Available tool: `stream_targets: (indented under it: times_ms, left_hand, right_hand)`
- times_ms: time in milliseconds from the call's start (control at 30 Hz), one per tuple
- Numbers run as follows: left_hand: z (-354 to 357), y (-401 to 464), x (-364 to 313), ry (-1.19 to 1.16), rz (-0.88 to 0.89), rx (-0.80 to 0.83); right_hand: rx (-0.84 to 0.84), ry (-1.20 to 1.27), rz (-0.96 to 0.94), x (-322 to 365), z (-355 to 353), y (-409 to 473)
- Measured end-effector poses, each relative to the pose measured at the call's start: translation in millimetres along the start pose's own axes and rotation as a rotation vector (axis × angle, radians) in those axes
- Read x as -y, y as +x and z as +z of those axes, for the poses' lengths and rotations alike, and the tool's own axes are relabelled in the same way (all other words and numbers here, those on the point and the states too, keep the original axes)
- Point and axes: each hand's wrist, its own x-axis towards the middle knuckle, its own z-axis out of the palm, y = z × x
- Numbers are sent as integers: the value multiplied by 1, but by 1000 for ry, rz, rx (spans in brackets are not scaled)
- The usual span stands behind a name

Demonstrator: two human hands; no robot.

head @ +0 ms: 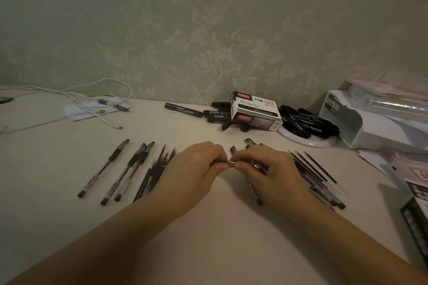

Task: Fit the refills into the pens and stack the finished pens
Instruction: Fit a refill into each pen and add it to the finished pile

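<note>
Black pen parts (225,164) meet at the middle of the pale table (208,227), pinched between both hands. Left hand (196,169) curls its fingers round one end; right hand (266,169) grips the other, thumb and fingertips (238,165) closed on it. A crooked push could jam or bend the refill. Finished pens (120,169) lie toward the left edge, loose refills (317,169) toward the right.

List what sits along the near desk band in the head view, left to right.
Three capped black gel pens → bundle of thin black refills → left hand → right hand, both pinching one small pen part → loose black refills and pens.
</note>
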Motion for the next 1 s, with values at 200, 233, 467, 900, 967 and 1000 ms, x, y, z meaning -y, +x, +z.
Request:
stream_targets:
  times_ms: [200,233,467,900,967,1000]
  left_hand:
    - [-2,-2,-2,-14,-23,23]
    - [-1,-2,-1,-8,-31,30]
    - [-31,2,22,244,-397,-226]
    - [-62,-10,89,529,-852,43]
    - [-62,-10,90,540,-848,55]
    - [-61,-9,89,549,-848,60]
  right_hand:
    - [44,-9,3,4,1,2]
    - [53,7,24,4,2,2]
    - [-42,-276,229,0,7,3]
    - [126,-562,375,6,7,-1]
    - [139,-595,364,8,6,0]
    - [138,-598,361,9,6,1]
